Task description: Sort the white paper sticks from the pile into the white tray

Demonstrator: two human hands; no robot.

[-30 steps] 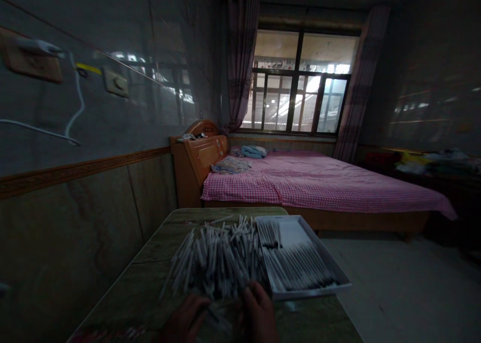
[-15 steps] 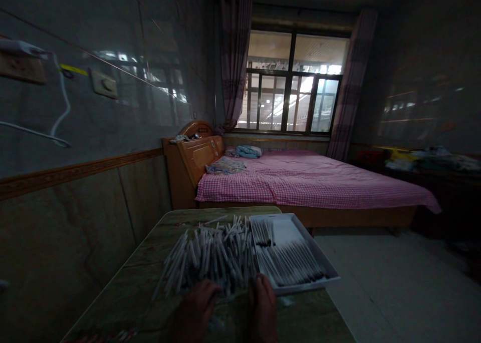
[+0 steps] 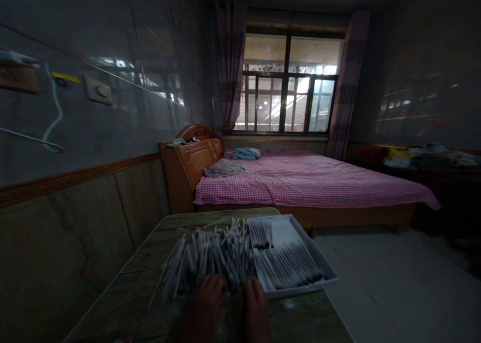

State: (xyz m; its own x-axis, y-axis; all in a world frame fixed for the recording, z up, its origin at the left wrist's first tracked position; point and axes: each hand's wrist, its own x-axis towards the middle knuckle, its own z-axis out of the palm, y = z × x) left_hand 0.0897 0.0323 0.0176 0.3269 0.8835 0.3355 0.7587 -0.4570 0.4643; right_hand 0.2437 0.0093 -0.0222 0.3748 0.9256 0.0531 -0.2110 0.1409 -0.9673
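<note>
A loose pile of thin whitish sticks with some dark ends [image 3: 214,250] lies on the marbled table [image 3: 139,283]. To its right, a shallow white tray [image 3: 330,278] holds similar sticks in two rows, dark ends toward me. My left hand [image 3: 208,303] is at the pile's near edge, its fingers bent together; what they hold, if anything, is too dark to make out. Close to the tray's near left corner is my right hand [image 3: 256,305], fingers also together, their tips by the pile. A gap separates the two hands.
Beyond the table stands a bed [image 3: 308,183] with a pink checked cover and a wooden headboard [image 3: 199,157]. A tiled wall with a socket and white cable [image 3: 56,107] runs along the left. Pale floor [image 3: 368,268] shows at right.
My left hand has moved right and slightly up against the pile. My right hand has shifted slightly left and down, away from the tray. The view has shifted slightly.
</note>
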